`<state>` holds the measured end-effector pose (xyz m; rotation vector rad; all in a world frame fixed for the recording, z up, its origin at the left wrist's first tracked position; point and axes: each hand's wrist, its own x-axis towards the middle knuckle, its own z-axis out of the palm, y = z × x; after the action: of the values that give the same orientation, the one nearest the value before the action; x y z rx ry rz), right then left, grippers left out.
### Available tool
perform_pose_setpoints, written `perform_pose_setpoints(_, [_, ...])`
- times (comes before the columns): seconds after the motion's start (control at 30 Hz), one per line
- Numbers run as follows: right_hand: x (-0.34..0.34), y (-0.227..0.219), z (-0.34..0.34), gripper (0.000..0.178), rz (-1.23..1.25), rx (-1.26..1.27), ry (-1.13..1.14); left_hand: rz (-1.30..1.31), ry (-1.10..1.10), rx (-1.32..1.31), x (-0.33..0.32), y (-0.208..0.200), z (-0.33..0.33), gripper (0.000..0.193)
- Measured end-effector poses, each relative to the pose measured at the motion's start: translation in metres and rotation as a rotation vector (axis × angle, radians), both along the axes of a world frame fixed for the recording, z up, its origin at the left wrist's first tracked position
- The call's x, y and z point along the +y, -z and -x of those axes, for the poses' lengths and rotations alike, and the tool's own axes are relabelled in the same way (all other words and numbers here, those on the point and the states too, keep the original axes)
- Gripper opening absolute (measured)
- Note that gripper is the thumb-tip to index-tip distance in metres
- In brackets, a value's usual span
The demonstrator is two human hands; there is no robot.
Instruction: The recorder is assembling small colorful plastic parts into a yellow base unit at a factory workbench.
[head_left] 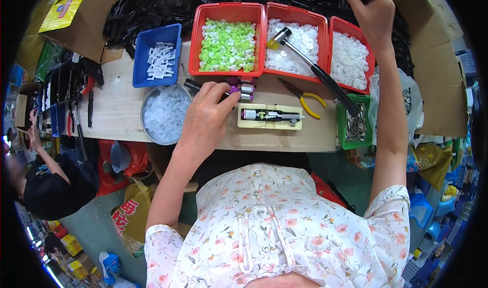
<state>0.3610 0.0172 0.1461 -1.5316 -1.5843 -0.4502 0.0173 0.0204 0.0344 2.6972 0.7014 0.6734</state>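
Note:
My left hand (206, 110) is closed round a long black part with a purple and silver end (247, 89); its middle is hidden under my fingers. Just right of and below it lies a cream-coloured holder (269, 125), with a black and silver assembly (269, 116) set lengthwise in it. My right hand (375, 8) reaches to the far right, at a heap of black plastic parts (157, 8). Its fingertips run up to the picture's top edge, so what they touch or hold is unclear. Yellow-handled pliers (311, 105) rest on the table.
Red bins hold green-and-white pieces (227, 45), white discs (300, 46) and small white pieces (348, 54). A hammer (315, 67) lies across two bins. Nearby are a blue bin (144, 38), a round bowl (146, 110) and a green tray (348, 141). Another person (56, 186) works at left.

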Motion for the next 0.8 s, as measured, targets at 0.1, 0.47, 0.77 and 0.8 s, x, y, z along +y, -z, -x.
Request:
perform_pose_setpoints(0.1, [-0.049,0.011,0.035,0.01,0.042,-0.159,-0.08,0.126,0.024,-0.127,-0.007,-0.013,-0.003,0.039])
perform_pose_setpoints(0.47, [-0.1,0.047,0.143,0.024,0.093,-0.285,-0.357,1.435,0.066,-0.917,-0.054,-0.034,-0.029,0.033])
perform_pose_setpoints(0.77, [-0.117,0.049,0.112,0.038,0.3,-0.019,-0.473,1.462,-0.001,-0.858,-0.052,-0.03,-0.012,0.031])
perform_pose_setpoints(0.8, [-0.118,0.05,0.11,0.038,0.322,-0.038,-0.46,1.474,-0.005,-0.812,-0.051,-0.03,-0.011,0.032])
